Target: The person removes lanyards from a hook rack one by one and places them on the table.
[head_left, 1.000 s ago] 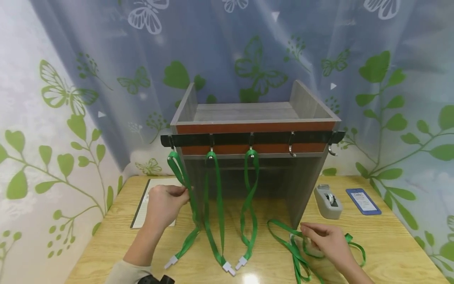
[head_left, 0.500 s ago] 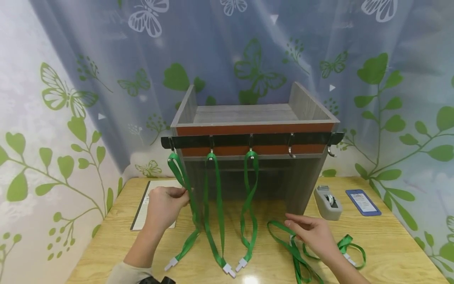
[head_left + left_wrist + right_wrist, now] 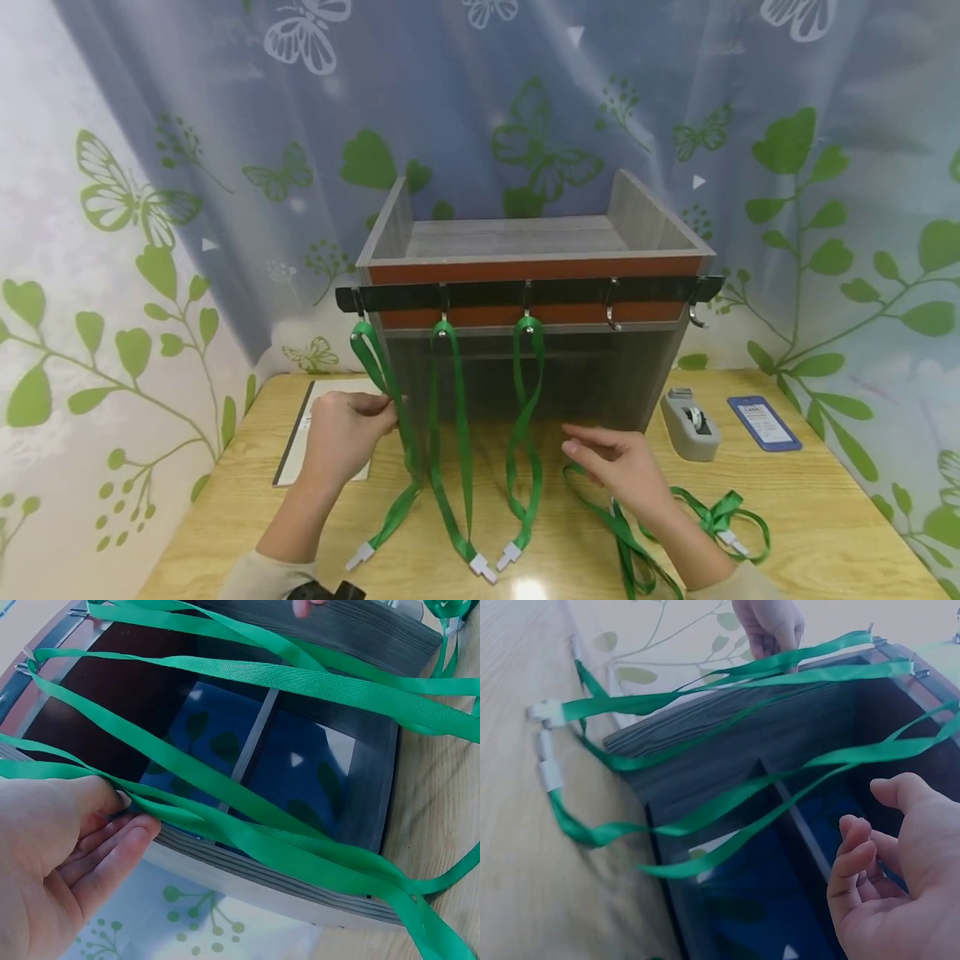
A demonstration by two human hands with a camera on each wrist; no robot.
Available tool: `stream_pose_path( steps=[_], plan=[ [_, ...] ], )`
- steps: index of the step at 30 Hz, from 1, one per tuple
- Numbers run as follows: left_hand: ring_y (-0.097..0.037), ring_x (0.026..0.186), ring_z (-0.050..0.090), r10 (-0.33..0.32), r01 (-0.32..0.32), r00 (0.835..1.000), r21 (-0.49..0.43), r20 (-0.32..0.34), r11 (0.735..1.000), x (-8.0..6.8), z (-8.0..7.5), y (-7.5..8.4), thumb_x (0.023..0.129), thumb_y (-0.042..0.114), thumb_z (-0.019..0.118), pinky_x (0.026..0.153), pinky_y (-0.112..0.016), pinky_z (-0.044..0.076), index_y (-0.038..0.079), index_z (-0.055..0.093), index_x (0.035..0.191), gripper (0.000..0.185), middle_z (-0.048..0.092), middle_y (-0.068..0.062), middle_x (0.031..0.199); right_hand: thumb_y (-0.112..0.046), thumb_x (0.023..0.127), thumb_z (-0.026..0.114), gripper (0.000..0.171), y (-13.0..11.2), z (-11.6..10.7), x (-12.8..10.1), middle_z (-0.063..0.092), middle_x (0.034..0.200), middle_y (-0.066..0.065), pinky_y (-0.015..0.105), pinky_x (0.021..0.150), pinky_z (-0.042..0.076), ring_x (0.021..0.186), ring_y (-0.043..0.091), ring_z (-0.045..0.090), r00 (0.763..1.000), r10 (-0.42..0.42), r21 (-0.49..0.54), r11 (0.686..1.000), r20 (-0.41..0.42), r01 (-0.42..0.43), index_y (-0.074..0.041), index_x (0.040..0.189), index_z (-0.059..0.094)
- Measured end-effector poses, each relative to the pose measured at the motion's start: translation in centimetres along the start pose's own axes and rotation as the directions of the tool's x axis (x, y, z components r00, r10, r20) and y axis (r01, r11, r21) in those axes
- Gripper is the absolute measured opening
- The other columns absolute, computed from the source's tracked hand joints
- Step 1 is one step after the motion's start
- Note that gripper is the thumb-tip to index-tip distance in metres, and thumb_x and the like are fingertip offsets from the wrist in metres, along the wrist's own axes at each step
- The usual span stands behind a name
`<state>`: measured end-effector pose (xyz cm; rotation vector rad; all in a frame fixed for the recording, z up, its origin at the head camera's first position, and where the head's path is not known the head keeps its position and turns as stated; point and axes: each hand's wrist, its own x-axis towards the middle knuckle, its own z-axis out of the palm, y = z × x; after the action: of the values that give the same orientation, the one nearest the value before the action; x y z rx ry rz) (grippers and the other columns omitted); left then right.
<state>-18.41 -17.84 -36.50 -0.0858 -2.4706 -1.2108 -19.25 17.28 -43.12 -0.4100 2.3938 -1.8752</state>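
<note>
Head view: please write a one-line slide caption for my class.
Three green lanyards hang from a black hook rail; left hand pinches the leftmost lanyard, right hand holds nothing.

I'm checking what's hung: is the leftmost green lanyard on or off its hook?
On. The leftmost lanyard hangs looped over the leftmost hook, and the left hand pinches it below.

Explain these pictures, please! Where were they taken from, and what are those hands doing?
No machine here, just a person at work. The wide picture comes from a camera worn on the head; the others come from one on each wrist. The left hand pinches a green strap hanging from a black hook rail. Two more straps hang beside it. The right hand is in the air, holding nothing. On the wooden table stand a grey box and a tape dispenser; loose green straps, a blue card holder and a notepad lie there too.
</note>
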Motion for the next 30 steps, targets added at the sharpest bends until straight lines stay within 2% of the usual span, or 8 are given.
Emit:
stream_pose_path(
  steps=[5,7,10,15,19,23,30],
  plan=[
    [-0.022,0.067,0.076,-0.002,0.002,1.0,0.001,0.004,1.0,-0.2,-0.1,0.0,0.087,0.012,0.077,0.059,-0.024,0.059,-0.005,0.078,0.089,0.018,0.076,-0.018,0.078,-0.025,0.094,0.071,0.036,-1.0,1.0,0.9,0.067,0.089,0.003,0.025,0.047,0.042,0.053,0.005,0.045,0.996,-0.079,0.019,0.997,0.045,0.078,-0.008,0.126,0.069],
    [-0.022,0.066,0.076,0.0,0.0,1.0,0.002,0.004,1.0,-0.1,-0.2,0.0,0.087,0.013,0.077,0.059,-0.023,0.059,-0.005,0.078,0.088,0.018,0.076,-0.018,0.078,-0.025,0.093,0.072,0.036,-1.5,1.5,1.4,0.069,0.094,0.004,0.026,0.047,0.044,0.055,0.005,0.049,0.993,-0.105,-0.002,0.994,0.055,0.106,-0.008,0.125,0.07],
    [-0.022,0.065,0.076,0.003,-0.004,1.0,0.002,0.008,1.0,0.0,-0.2,0.0,0.087,0.013,0.078,0.058,-0.022,0.058,-0.006,0.078,0.088,0.019,0.075,-0.018,0.078,-0.026,0.092,0.074,0.035,-2.3,2.2,2.1,0.068,0.089,0.006,0.025,0.049,0.046,0.057,0.007,0.053,0.989,-0.135,-0.051,0.989,0.053,0.138,-0.007,0.122,0.071],
    [-0.021,0.065,0.075,0.003,-0.003,1.0,0.025,0.015,1.0,0.1,-0.2,0.0,0.087,0.015,0.078,0.059,-0.021,0.057,-0.004,0.078,0.089,0.02,0.075,-0.016,0.075,-0.029,0.09,0.076,0.035,-3.2,2.9,3.0,0.069,0.086,0.008,0.024,0.049,0.044,0.058,0.008,0.051,0.991,-0.13,-0.099,0.986,0.013,0.131,-0.005,0.115,0.074],
    [-0.02,0.063,0.075,0.015,-0.016,1.0,0.038,0.004,0.999,0.1,-0.2,-0.1,0.087,0.016,0.078,0.058,-0.021,0.057,-0.003,0.079,0.088,0.02,0.075,-0.016,0.074,-0.031,0.089,0.077,0.025,-3.6,3.2,3.3,0.07,0.084,0.007,0.026,0.047,0.043,0.054,0.009,0.048,0.991,-0.134,-0.091,0.987,-0.012,0.132,-0.012,0.105,0.079],
    [-0.021,0.063,0.075,0.036,-0.036,0.999,0.039,-0.007,0.999,0.1,-0.1,-0.2,0.087,0.015,0.078,0.057,-0.02,0.057,-0.003,0.079,0.088,0.018,0.075,-0.015,0.073,-0.029,0.09,0.076,0.014,-3.9,3.3,3.4,0.066,0.077,0.005,0.027,0.048,0.043,0.053,0.009,0.046,0.983,-0.184,-0.086,0.98,-0.025,0.181,-0.017,0.095,0.081],
    [-0.022,0.065,0.075,0.034,-0.034,0.999,0.044,-0.013,0.998,-0.1,0.0,0.0,0.088,0.015,0.077,0.057,-0.019,0.056,-0.003,0.079,0.089,0.017,0.075,-0.015,0.073,-0.026,0.091,0.075,0.016,-4.7,2.9,3.3,0.055,0.068,0.008,0.028,0.043,0.041,0.046,0.012,0.045,0.979,-0.2,-0.05,0.979,-0.031,0.198,-0.011,0.088,0.079]
  ],
)
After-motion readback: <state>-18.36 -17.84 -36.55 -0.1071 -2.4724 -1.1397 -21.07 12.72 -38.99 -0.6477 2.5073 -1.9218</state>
